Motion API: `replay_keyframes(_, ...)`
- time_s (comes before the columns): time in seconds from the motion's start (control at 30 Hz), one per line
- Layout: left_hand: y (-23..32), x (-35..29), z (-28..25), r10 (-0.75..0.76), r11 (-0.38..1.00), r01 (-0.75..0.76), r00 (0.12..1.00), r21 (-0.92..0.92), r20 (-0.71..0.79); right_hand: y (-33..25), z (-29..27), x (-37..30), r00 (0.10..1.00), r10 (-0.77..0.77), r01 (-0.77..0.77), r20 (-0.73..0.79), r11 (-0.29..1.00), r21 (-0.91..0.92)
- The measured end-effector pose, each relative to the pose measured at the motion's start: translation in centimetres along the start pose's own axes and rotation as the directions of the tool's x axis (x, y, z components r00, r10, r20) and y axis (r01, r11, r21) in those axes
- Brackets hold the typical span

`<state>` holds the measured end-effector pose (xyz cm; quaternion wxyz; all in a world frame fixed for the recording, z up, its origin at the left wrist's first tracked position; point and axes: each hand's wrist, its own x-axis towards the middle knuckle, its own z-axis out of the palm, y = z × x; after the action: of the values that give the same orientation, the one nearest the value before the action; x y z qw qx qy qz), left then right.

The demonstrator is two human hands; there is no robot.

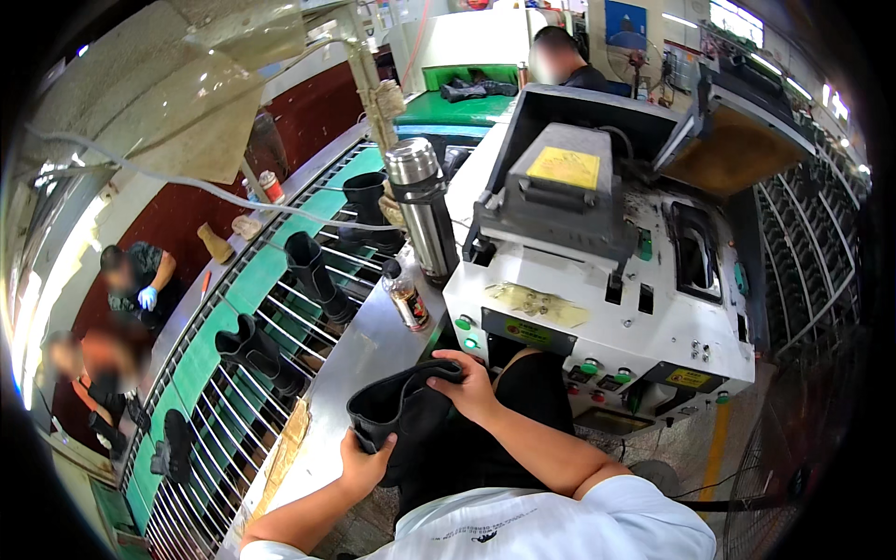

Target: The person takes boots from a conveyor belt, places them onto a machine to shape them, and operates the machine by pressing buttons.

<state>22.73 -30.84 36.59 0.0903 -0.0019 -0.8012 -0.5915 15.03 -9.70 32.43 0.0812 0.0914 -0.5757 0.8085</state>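
A black boot [381,411] is held over my lap, its wide shaft opening facing up. My left hand [366,461] grips the near left side of the shaft, thumb on the rim. My right hand [469,385] pinches the far right part of the rim, so the opening is stretched into a long curve. The lower part of the boot blends into my dark trousers, and I cannot make out its foot. Just beyond the boot is a white machine [597,317] with buttons along its front.
A metal thermos [425,219] and a small bottle [407,297] stand on the metal ledge [369,327]. To the left, several black boots [257,355] rest on a rack of rods beside a green belt [201,341]. Co-workers sit beyond it; another person [565,61] is behind the machine.
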Motion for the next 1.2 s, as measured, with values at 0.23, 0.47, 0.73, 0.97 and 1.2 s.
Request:
replay_keyframes(0.23, 3.5, 1.7, 3.1, 0.286, 0.931, -0.275, 0.958, 0.242, -0.013, -1.4, 0.2, 2.9, 0.991, -0.041, 0.042, -0.131, 0.999, -0.002)
replay_keyframes(0.47, 8.1, 3.3, 4.4, 0.287, 0.957, -0.278, 0.882, 0.08, -0.373, -5.7, 0.4, 6.7, 0.987, -0.121, 0.14, -0.105, 0.969, 0.204)
replay_keyframes(0.73, 17.4, 5.3, 2.9, 0.467, 0.849, -0.527, 0.707, 0.046, -0.532, -5.1, -1.4, -6.1, 0.962, -0.197, 0.22, -0.187, 0.969, 0.111)
replay_keyframes(0.97, 26.8, 6.4, 11.2, 0.208, 0.668, -0.478, 0.856, -0.571, -0.473, -4.3, -4.0, -1.2, 0.997, -0.045, -0.042, 0.069, 0.441, 0.896)
replay_keyframes(1.2, 27.6, 7.8, 21.1, 0.179, 0.572, -0.149, 0.982, -0.807, -0.054, -10.2, -13.9, 1.2, 0.954, -0.257, 0.219, -0.153, 0.252, 0.943)
